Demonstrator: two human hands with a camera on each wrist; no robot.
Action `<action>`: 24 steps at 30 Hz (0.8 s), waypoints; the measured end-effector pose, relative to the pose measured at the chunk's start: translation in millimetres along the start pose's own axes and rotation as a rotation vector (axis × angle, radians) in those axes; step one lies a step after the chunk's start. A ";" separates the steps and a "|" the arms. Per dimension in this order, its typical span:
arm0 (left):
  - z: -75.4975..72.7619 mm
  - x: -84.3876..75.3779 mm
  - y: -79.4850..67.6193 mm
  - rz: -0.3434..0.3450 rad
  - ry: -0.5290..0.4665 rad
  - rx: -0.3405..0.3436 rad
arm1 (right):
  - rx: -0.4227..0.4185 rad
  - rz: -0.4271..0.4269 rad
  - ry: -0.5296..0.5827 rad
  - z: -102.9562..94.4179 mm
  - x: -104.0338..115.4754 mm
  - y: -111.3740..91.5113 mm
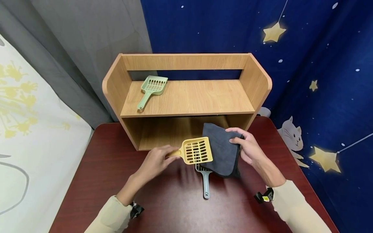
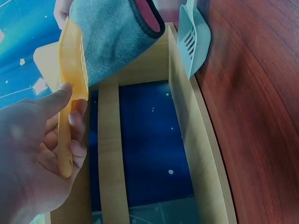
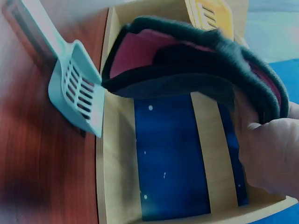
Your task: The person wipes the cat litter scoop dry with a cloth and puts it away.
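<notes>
My left hand grips a yellow slotted litter scoop by its handle, thumb on top, as the left wrist view shows. The scoop's head is held up beside a folded dark grey cloth. That cloth hangs from my right hand, pinched at its right edge between thumb and fingers. In the right wrist view the cloth shows pink inner faces and dark edging. A blue-grey litter scoop lies on the table below both, its head partly hidden by the yellow scoop and cloth.
A wooden two-tier shelf stands at the back of the dark red table. On its upper board, at the left, lies a pale green litter scoop. Grey and blue star-patterned curtains hang behind, with a white patterned cloth at the left.
</notes>
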State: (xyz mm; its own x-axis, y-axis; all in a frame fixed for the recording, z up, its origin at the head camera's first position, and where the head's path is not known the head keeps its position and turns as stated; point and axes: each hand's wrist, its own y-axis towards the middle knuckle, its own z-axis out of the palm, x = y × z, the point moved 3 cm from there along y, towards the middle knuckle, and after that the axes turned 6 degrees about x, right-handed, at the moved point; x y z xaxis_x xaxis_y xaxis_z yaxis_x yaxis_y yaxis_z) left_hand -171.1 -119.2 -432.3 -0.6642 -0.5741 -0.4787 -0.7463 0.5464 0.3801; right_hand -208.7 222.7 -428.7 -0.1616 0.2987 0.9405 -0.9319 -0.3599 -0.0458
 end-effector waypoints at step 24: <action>13.9 -8.0 11.9 -0.038 -0.166 -0.058 | -0.067 0.009 0.283 53.9 -43.6 11.9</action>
State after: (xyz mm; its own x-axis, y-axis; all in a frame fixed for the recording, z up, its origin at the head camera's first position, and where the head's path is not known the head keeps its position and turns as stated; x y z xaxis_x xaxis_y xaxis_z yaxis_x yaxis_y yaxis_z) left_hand -174.1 -99.6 -434.9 -0.6230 -0.4825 -0.6157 -0.7750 0.4878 0.4019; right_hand -195.3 157.7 -452.2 -0.2452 0.5341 0.8090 -0.9479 -0.3072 -0.0845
